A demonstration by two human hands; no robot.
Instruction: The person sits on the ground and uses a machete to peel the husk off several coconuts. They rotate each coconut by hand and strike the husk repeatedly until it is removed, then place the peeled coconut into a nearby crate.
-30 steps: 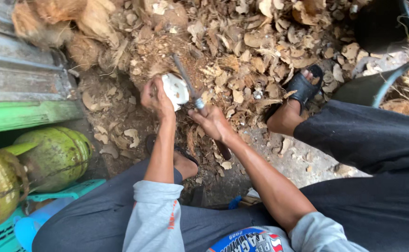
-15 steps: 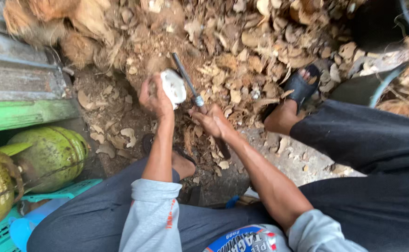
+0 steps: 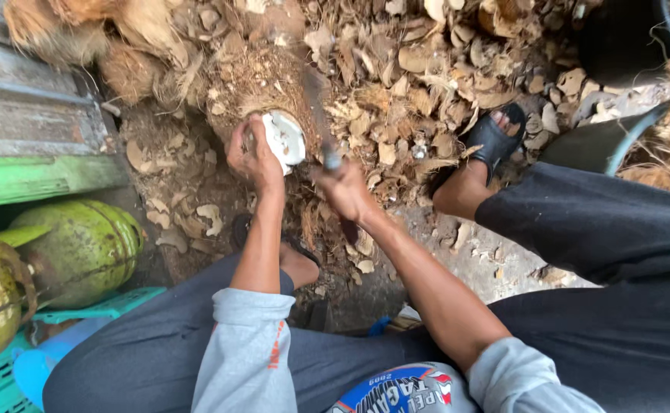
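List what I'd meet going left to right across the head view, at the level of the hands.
Green wooden plank edge → left hand → white peeled coconut → blade gripped in the right hand → foot in a black sandal → dark curved tub rim.

The person wears a light grey long-sleeved top, both sleeves (image 3: 247, 348) pushed up to about the elbow, leaving the forearms bare. A thin orange mark runs down the left sleeve near its cuff. On the chest sits a round printed patch (image 3: 407, 390) in blue, white and red. Dark grey trousers (image 3: 603, 260) cover both legs. Each foot is in a black open sandal (image 3: 495, 138) with a broad strap across the toes.
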